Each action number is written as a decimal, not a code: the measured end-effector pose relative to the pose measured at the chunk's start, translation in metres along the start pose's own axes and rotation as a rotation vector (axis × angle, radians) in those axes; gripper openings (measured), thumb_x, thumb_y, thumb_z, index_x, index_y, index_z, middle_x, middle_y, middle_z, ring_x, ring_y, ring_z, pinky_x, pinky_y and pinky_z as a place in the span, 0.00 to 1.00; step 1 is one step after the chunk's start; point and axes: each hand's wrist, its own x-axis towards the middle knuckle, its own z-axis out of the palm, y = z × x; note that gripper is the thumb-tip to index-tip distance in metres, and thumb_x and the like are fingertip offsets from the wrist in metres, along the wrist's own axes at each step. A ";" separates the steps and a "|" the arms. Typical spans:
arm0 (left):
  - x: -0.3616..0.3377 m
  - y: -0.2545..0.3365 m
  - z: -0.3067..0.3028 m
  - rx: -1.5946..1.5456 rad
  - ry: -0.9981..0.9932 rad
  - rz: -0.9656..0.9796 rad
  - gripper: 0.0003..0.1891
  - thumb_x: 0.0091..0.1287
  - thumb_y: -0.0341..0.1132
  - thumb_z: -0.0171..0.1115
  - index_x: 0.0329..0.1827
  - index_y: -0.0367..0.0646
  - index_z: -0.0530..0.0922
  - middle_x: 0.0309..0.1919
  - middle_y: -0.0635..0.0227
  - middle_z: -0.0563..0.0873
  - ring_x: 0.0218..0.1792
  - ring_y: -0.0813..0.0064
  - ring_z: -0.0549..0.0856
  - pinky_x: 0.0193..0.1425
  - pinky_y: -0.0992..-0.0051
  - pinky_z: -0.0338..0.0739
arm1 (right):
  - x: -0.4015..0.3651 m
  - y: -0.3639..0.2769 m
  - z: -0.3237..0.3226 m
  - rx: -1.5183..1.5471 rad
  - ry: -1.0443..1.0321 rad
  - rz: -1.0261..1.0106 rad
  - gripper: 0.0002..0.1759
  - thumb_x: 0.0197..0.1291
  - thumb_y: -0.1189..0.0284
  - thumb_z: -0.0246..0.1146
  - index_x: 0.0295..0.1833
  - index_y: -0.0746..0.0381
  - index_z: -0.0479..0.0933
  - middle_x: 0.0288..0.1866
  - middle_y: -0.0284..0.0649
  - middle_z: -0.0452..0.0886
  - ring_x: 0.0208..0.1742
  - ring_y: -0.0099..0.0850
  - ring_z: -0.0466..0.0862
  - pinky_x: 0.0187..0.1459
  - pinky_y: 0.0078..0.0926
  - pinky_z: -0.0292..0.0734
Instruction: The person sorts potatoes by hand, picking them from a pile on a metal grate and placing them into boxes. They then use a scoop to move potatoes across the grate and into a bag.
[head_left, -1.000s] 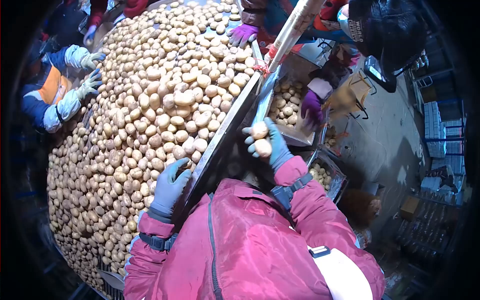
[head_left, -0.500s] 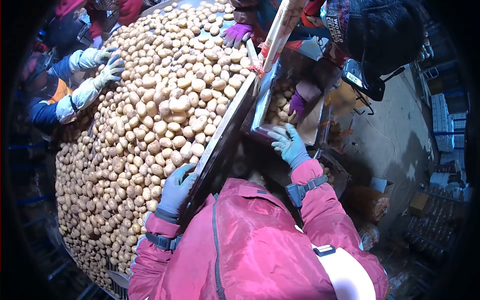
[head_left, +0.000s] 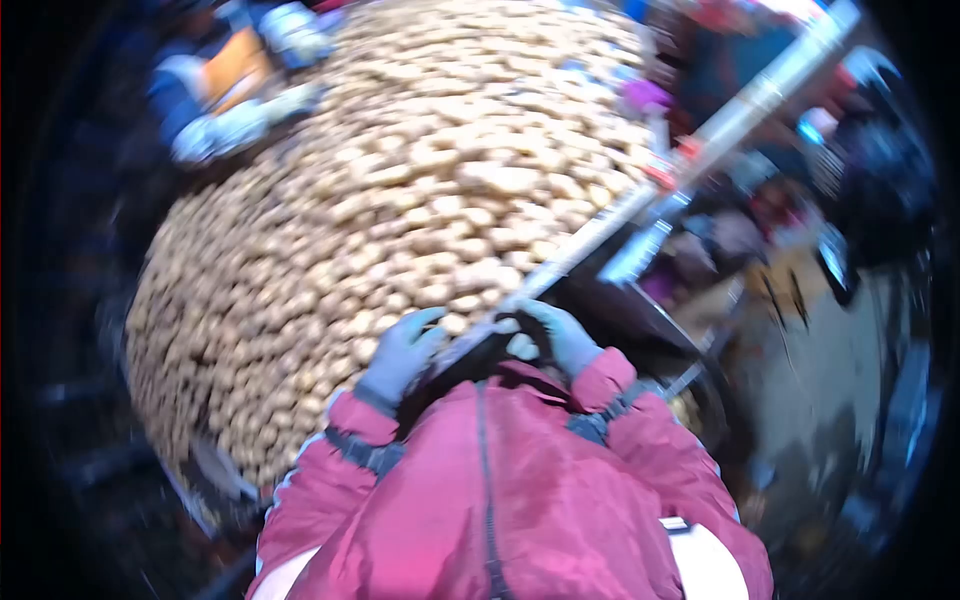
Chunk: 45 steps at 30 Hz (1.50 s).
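Note:
A broad heap of potatoes (head_left: 400, 220) covers the sorting table, blurred by motion. My left hand (head_left: 400, 355), in a grey-blue glove, rests beside the potatoes at the table's near edge. Its thumb stands apart from the fingers, and no potato shows in its grip. Just across the table's rim (head_left: 570, 250) is my right hand (head_left: 562, 338), in a similar glove, close in front of my jacket. Its fingers bend towards the rim over a dark gap. A small pale shape lies by them, too smeared to make out.
Across the heap at the left, a co-worker's pale sleeve (head_left: 235, 125) reaches over the potatoes. Another person's purple glove (head_left: 645, 97) is at the far right edge. A slanted post (head_left: 770, 80) rises there, with a box (head_left: 655, 315) below it.
The view has swung to the left and blurred. My right hand has moved from the box at the right back towards my left hand. My left hand stays at the table's edge.

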 end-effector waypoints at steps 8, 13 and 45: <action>-0.083 -0.124 -0.069 -0.010 0.592 -0.204 0.19 0.68 0.38 0.68 0.58 0.39 0.82 0.52 0.53 0.87 0.53 0.58 0.86 0.61 0.64 0.80 | 0.031 -0.009 0.103 -0.009 -0.215 0.225 0.28 0.75 0.50 0.56 0.66 0.61 0.75 0.44 0.42 0.86 0.28 0.29 0.83 0.27 0.24 0.76; -0.172 -0.204 -0.178 0.447 1.133 -0.371 0.22 0.66 0.39 0.68 0.60 0.37 0.81 0.58 0.48 0.83 0.60 0.48 0.81 0.68 0.57 0.75 | 0.056 -0.001 0.154 -0.123 -0.277 0.223 0.27 0.78 0.51 0.52 0.66 0.62 0.75 0.45 0.41 0.86 0.28 0.28 0.83 0.25 0.21 0.73; -0.118 -0.227 -0.270 -0.234 0.934 -0.174 0.30 0.62 0.42 0.77 0.67 0.46 0.75 0.48 0.63 0.85 0.48 0.71 0.83 0.54 0.66 0.82 | 0.111 0.040 0.322 -0.384 -0.429 0.223 0.28 0.71 0.64 0.65 0.73 0.59 0.70 0.60 0.41 0.81 0.51 0.32 0.86 0.47 0.32 0.85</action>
